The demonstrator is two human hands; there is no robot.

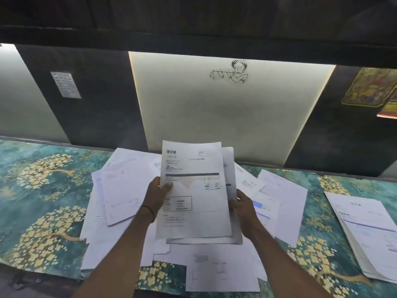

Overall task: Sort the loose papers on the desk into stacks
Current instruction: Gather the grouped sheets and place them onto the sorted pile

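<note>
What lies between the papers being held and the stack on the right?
Head view: loose sheets beside the held papers, then a bare strip of floral desk cover before the stack.

The surface is teal, patterned with golden blossoming trees. At 12 o'clock a backlit white panel bears a line drawing between dark walls. A small notice hangs at 10 o'clock, a yellow picture at 2 o'clock.

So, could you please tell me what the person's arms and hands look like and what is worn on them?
The left forearm and right forearm are bare, with no sleeves in view. The left hand has a thin dark band round its wrist. The right hand shows no glove, watch or ring.
</note>
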